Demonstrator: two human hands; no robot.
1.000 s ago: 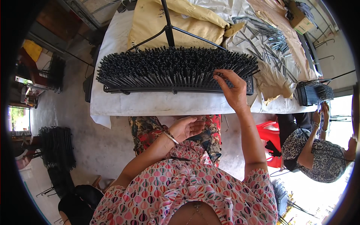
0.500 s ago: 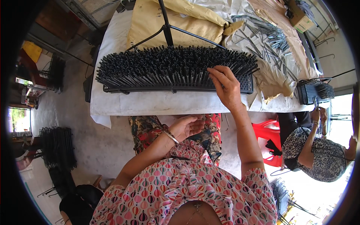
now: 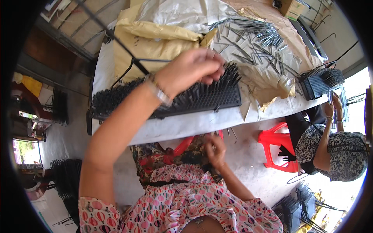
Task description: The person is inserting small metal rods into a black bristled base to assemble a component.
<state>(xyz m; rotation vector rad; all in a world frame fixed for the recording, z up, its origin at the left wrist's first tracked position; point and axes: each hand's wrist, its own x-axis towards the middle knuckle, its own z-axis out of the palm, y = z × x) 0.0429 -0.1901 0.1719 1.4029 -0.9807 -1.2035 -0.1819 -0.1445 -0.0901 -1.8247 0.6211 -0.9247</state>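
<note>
A long black perforated rack (image 3: pixel 229 99) lies along the near edge of the white-covered table, packed with thin black rods (image 3: pixel 116 95) that stand up in its holes. Rods toward its right end lean, and rows of bare holes show in front of them. My left hand (image 3: pixel 194 70) is over the right part of the rack, fingers bent and smeared by motion; its forearm hides much of the rods. My right hand (image 3: pixel 215 150) is low over my lap, below the table edge, with fingers curled in; what they hold, if anything, is hidden.
A black metal frame (image 3: pixel 132 58) rises behind the rack. Loose metal rods (image 3: pixel 264 35) lie on crumpled paper at the far right. Another person (image 3: pixel 330 151) works at a smaller rack (image 3: pixel 316 85) on the right, by a red stool (image 3: pixel 274 143). Dark racks hang at left.
My left hand has risen from my lap to above the rack. My right hand has come down from the rods to my lap. The whole view has shifted and tilted.
</note>
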